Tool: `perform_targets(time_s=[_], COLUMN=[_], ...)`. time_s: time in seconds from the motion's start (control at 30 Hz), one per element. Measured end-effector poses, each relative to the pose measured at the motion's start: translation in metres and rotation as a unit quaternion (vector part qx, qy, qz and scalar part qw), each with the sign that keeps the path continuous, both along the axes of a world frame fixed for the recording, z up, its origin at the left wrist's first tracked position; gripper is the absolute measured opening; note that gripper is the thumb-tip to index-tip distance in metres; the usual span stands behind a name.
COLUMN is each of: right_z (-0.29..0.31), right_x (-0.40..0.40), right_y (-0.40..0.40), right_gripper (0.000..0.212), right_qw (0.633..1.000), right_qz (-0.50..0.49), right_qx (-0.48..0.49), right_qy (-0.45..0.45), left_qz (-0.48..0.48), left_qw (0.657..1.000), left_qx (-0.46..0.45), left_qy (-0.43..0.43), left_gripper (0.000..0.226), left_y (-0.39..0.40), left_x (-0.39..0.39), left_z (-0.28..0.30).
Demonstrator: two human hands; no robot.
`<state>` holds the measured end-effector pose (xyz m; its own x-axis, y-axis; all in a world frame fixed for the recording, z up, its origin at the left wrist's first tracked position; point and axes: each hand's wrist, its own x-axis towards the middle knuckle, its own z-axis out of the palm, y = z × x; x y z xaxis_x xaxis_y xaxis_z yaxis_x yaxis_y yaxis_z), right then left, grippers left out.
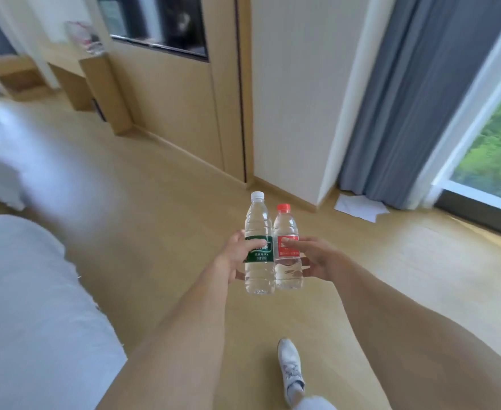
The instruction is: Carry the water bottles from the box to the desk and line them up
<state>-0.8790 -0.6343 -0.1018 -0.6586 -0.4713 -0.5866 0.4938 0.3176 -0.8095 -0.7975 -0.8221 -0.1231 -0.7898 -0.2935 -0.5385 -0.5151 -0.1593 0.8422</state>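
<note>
Both arms were extended forward over the wooden floor (160, 220), each hand carrying one water bottle upright. The left hand (237, 255) was wrapped round the green-labelled bottle (259, 244) at label height, thumb across the front of the label; this bottle had a white cap and stood the taller of the two. The right hand (314, 258) held the red-labelled bottle (287, 250), thumb lying on the label and fingers curled behind; its cap was red. So each hand's grip was closed on its own bottle. The two bottles were side by side and touching along their bodies, green on the left, red on the right, both held in the air above the floor and apparently full of clear water.

A white shoe (290, 368) was on the floor below the hands. White bedding (30, 306) lay at the left edge. Ahead stood a pale wood wall panel (172, 108), with a grey curtain (415, 99) and a window (497, 137) to the right. A white sheet of paper (361, 207) lay on the floor at the curtain's foot. The far left of the room was blurred.
</note>
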Motion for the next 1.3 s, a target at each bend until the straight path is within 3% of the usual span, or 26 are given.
perform_targets(time_s=[0.17, 0.33, 0.63, 0.93, 1.3], right_z=[0.001, 0.007, 0.007, 0.005, 0.014], right_x=[-0.091, -0.168, -0.227, -0.276, -0.331], right_y=[-0.08, -0.156, -0.29, -0.453, -0.654], right_gripper=[0.034, 0.038, 0.039, 0.035, 0.039], right_qw=[0.995, 0.983, 0.959, 0.948, 0.958], right_qz=[0.095, 0.179, 0.283, 0.317, 0.285], right_qx=[-0.008, -0.016, -0.015, -0.015, -0.009], right_qy=[-0.012, -0.023, -0.025, 0.008, 0.007], left_qz=[0.101, 0.185, 0.276, 0.301, 0.288], left_qw=[0.995, 0.982, 0.961, 0.954, 0.958], left_qx=[-0.017, -0.027, -0.019, -0.004, 0.006], left_qy=[-0.021, -0.028, -0.027, 0.004, -0.002], left_gripper=[0.044, 0.035, 0.043, 0.059, 0.042], left_y=[-0.062, -0.119, -0.22, -0.379, -0.584], left_x=[-0.056, -0.104, -0.137, -0.185, -0.245], left_z=[0.007, 0.019, 0.021, 0.012, 0.017])
